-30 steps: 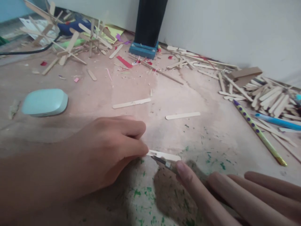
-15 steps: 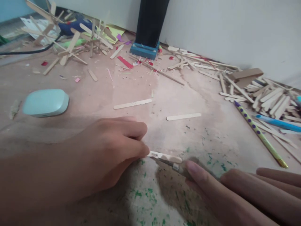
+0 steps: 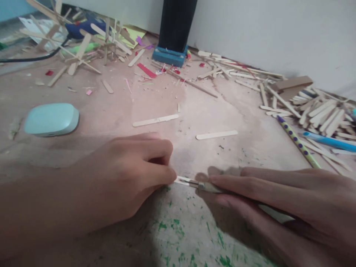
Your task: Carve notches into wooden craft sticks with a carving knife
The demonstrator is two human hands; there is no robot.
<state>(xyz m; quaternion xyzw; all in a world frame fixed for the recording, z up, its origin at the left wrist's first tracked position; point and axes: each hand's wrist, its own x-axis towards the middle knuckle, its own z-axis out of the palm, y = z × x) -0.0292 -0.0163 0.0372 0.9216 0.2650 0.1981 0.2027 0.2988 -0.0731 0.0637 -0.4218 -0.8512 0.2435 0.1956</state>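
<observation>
My left hand [image 3: 122,178] is curled, its fingertips pinning one end of a pale wooden craft stick [image 3: 184,180] flat on the worn brown board. My right hand [image 3: 280,204] comes in from the right, closed on a thin craft knife [image 3: 208,186] whose blade lies across the stick just right of my left fingertips. Most of the stick is hidden under both hands. Two loose craft sticks [image 3: 155,120] [image 3: 216,135] lie on the board just beyond.
A pale blue rounded case [image 3: 51,119] sits at the left. A heap of craft sticks [image 3: 317,111], a dotted pencil [image 3: 297,141] and a blue pen [image 3: 330,142] lie at the right. A stick structure [image 3: 80,44], cable and black post on a blue base [image 3: 170,55] stand at the back.
My right hand has turned over and moved up and left, fingers now lying over the knife and covering the stick's right half. The left hand stays put.
</observation>
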